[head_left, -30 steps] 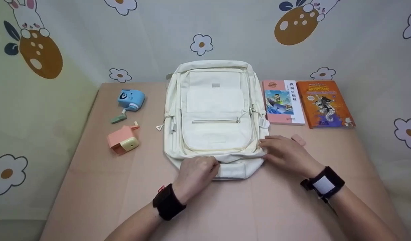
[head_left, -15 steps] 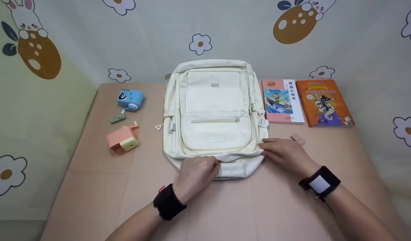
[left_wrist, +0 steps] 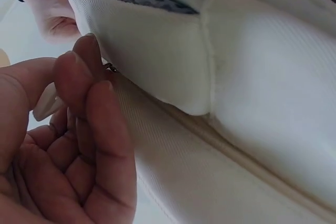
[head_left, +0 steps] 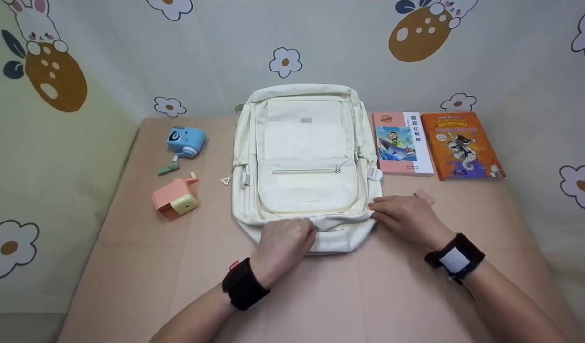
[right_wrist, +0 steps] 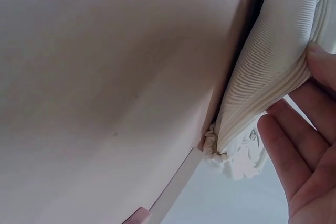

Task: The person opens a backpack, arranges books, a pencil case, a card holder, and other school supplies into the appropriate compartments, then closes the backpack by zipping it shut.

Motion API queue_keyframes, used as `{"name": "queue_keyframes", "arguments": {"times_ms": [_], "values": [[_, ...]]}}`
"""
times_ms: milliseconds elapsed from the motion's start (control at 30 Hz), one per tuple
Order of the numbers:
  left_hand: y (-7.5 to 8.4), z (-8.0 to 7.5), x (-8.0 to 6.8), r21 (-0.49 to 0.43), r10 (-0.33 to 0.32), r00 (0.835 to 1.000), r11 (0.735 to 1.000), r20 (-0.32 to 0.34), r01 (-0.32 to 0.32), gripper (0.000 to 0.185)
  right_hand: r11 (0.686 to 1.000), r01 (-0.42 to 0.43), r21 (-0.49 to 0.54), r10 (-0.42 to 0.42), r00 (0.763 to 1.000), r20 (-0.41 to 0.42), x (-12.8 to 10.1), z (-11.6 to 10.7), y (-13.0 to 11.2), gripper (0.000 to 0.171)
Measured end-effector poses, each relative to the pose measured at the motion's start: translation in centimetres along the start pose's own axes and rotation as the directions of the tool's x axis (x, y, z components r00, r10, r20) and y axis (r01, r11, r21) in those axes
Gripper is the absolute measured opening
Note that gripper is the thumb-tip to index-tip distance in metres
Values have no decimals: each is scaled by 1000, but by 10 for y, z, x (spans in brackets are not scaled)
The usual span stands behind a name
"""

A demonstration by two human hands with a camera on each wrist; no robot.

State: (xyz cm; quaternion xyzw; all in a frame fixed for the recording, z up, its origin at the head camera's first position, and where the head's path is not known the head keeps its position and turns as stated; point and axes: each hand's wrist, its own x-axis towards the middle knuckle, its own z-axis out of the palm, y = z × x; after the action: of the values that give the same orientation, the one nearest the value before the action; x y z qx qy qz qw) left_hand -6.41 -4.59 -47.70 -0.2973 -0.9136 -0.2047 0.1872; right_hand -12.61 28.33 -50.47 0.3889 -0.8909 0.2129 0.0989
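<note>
A cream backpack (head_left: 304,162) lies flat on the pink table (head_left: 144,267), front face up, its bottom end toward the person. The left hand (head_left: 282,243) sits at the near edge of the backpack, fingers curled; the left wrist view shows the fingertips (left_wrist: 86,72) pinching a small metal zipper pull (left_wrist: 110,67) at the seam. The right hand (head_left: 406,216) rests at the backpack's near right corner, fingers fairly straight, the thumb and fingers gripping a fold of the fabric (right_wrist: 268,87) to hold it steady. The likely trouble from here is the pull slipping out of the pinch, since it is small and the grip is only fingertips; the slider could also snag on the bunched cloth near the corner if the right hand lets the fabric slacken, and a hard tug could drag the whole backpack across the table toward the person. As for what the backpack holds, all its visible zippers look closed and nothing of its contents shows, so what is inside cannot be told. Right of the backpack lie a pink book (head_left: 402,144) and an orange book (head_left: 461,146), side by side, with a small pink eraser (head_left: 424,196) nearer the right hand. Left of the backpack stand a blue sharpener (head_left: 185,142), a green piece (head_left: 168,168) and a pink sharpener (head_left: 174,200).
</note>
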Motion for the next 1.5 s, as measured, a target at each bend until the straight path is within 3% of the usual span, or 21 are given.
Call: {"name": "queue_keyframes", "arguments": {"times_ms": [133,400,533,900,1200,1333,1500], "values": [[-1,-4,-4,28,-21,999,999,33,20,16,1000,-4,16,4,1000,-4,0,0,-1,26],[2,-10,-9,168,-39,992,986,117,19,20,1000,-14,20,14,1000,-3,0,0,-2,24],[4,-10,-8,188,-32,992,982,121,9,20,1000,-16,13,16,1000,-8,0,0,-4,24],[19,2,5,169,35,998,985,56,-44,24,999,-43,-6,43,999,0,3,-2,-8,22],[38,17,25,203,95,982,971,166,-128,19,999,-25,-19,25,1000,1,4,2,-8,21],[36,18,24,184,79,980,976,185,-113,20,999,-37,3,37,999,1,2,4,-6,20],[29,9,15,123,81,989,988,126,-97,33,999,-42,32,42,999,-1,1,4,-5,21]]}}
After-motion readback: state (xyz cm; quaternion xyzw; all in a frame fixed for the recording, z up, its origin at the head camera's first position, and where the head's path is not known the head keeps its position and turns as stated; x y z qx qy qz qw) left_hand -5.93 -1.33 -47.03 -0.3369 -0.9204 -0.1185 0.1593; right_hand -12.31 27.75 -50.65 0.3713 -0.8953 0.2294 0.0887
